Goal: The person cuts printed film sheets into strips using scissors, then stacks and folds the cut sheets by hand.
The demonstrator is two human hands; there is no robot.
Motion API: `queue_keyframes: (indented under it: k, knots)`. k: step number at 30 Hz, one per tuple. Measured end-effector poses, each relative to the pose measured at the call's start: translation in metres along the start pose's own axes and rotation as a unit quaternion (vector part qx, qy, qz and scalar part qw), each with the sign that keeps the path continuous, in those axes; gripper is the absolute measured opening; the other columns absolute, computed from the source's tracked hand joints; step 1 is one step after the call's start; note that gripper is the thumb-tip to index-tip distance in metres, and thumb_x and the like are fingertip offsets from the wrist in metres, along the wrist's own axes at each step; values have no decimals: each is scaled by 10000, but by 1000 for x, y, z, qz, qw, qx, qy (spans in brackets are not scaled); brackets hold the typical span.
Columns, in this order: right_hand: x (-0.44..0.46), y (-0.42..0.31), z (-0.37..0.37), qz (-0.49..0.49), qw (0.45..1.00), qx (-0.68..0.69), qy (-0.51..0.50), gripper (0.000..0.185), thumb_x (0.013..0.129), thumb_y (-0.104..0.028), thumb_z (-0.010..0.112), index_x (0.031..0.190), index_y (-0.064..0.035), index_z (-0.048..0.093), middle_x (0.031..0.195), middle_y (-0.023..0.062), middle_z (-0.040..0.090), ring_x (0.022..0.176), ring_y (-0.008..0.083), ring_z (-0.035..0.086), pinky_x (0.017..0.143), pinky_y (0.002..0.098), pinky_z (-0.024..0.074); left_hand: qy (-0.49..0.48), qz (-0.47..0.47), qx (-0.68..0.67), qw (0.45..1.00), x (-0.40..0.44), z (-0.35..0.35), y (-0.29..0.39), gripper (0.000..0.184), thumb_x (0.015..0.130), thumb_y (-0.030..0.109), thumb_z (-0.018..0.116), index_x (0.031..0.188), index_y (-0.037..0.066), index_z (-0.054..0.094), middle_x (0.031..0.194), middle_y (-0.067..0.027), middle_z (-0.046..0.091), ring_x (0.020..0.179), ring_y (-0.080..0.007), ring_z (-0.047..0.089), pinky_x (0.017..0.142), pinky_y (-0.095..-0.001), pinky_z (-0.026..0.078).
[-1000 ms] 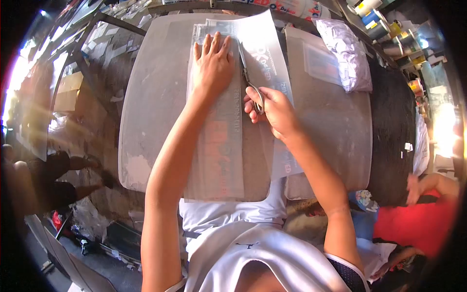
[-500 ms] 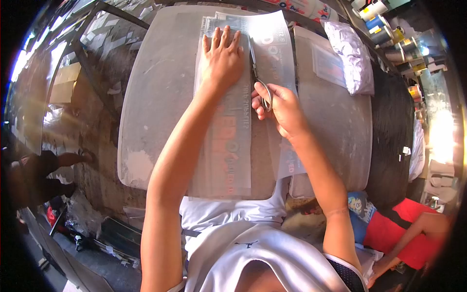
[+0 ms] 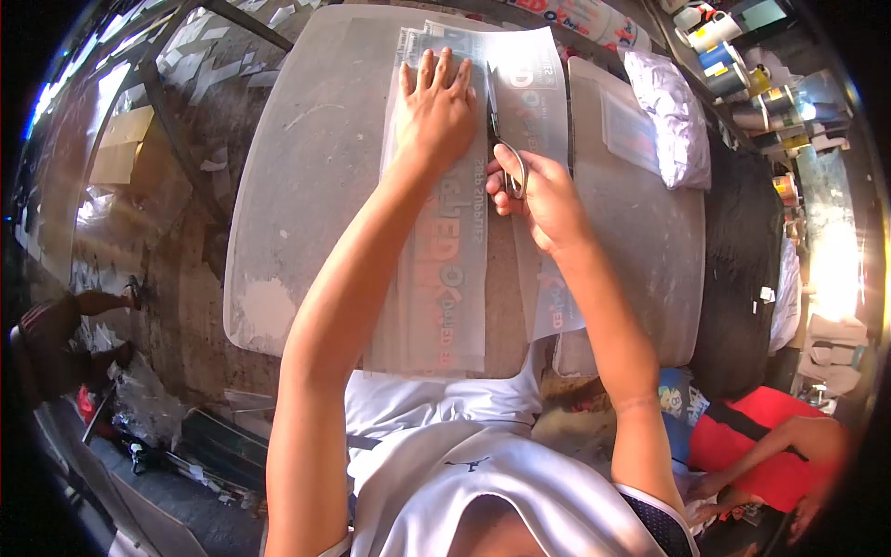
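A translucent plastic sheet (image 3: 459,306) with red and grey printed lettering lies lengthwise over the table. My left hand (image 3: 438,116) rests flat on its upper part, fingers stretched out and slightly spread. Just to the right, my right hand (image 3: 543,195) grips a pair of metal scissors (image 3: 494,110), with the thumb and fingers around the handles. The blades point away from me along a cut in the sheet. Below the scissors, the left strip and the right piece (image 3: 548,302) lie apart, with the brown table surface showing between them.
The table (image 3: 306,204) has a gap right of the sheet. A white plastic-wrapped bundle (image 3: 668,121) and a clear packet lie on its right part. Thread spools (image 3: 719,56) line the right side. A person in red (image 3: 752,436) sits lower right; another person's legs show at left. A cardboard box (image 3: 122,148) stands left.
The view has shifted slightly, and both hands appear a little farther right. My grip on the scissors looks the same. The person at left has moved a leg; the person in red has moved their hands.
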State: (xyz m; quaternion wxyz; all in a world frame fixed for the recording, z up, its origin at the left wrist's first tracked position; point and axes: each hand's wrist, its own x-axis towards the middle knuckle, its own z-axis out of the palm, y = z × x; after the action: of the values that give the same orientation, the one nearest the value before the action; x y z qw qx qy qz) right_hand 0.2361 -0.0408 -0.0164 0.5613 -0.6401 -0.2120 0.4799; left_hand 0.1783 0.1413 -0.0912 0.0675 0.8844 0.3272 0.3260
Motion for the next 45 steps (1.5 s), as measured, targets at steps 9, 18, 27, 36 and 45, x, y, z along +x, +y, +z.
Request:
queue_keyframes:
  k: [9, 18, 27, 36, 45]
  knots:
    - [1, 2, 5, -18, 1000, -1, 1, 364, 1043, -376, 680, 947, -25, 663, 774, 35, 668, 622, 98, 611, 588, 254, 525, 4, 4, 9, 1000, 0, 2, 1, 510, 1042, 303, 489, 1523, 146, 545, 1633, -159, 440, 1549, -369, 335, 1270, -603, 178]
    - [10, -1, 8, -21, 1000, 4, 14, 368, 1036, -386, 688, 946, -29, 667, 779, 30, 672, 629, 95, 616, 596, 254, 538, 7, -4, -3, 1000, -1, 5, 2, 521, 1041, 303, 472, 1532, 142, 532, 1647, -162, 421, 1561, -366, 316, 1278, -598, 154]
    - [18, -2, 4, -16, 1000, -9, 18, 384, 1018, -405, 710, 950, -28, 675, 774, 27, 678, 626, 95, 621, 601, 256, 544, 0, -10, -12, 1000, 0, 3, 2, 532, 1031, 297, 467, 1534, 135, 529, 1643, -172, 424, 1561, -372, 314, 1278, -605, 143]
    - [27, -9, 6, -17, 1000, -7, 20, 381, 1002, -397, 734, 977, -21, 680, 793, 10, 666, 622, 76, 606, 567, 227, 519, 8, -11, -20, 1000, 0, 7, 2, 527, 1019, 286, 481, 1515, 121, 549, 1639, -182, 425, 1552, -386, 324, 1273, -614, 143]
    - [36, -14, 5, -22, 999, -35, 34, 379, 1000, -395, 737, 977, -21, 682, 795, 9, 661, 628, 71, 602, 579, 216, 524, 23, -6, -15, 1000, 0, 8, 2, 518, 1019, 286, 484, 1499, 109, 565, 1631, -183, 434, 1548, -397, 325, 1270, -620, 145]
